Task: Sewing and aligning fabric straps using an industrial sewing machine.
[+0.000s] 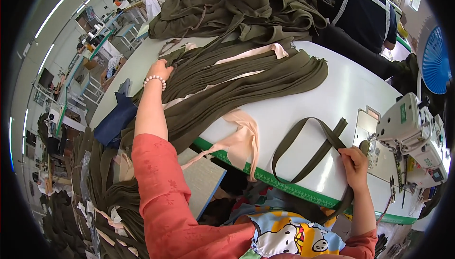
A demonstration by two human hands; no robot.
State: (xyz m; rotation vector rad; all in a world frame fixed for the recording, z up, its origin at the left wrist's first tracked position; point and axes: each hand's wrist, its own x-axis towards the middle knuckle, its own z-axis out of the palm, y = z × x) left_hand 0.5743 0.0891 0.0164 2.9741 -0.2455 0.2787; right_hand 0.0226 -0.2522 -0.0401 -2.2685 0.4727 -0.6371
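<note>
My left hand (162, 71), with a beaded bracelet at the wrist, reaches out to the far left part of the table. Its fingers are closed on the end of the olive fabric strips (208, 76), which lie stacked in long folds across the white tabletop. By the sewing machine (408, 121), my right hand (355, 160) pinches a long olive fabric band (310, 121). That band loops over the table, crosses itself and hangs past the front edge. Between the hands, a peach cloth scrap (244, 133) drapes over the green-edged front.
A large olive fabric heap (237, 5) covers the table's back. Navy cloth (115, 120) and more hanging olive strips (102, 178) lie at my left. Scissors (392, 189) rest near the machine. A person (362, 10) sits beyond, beside a blue fan (436, 60).
</note>
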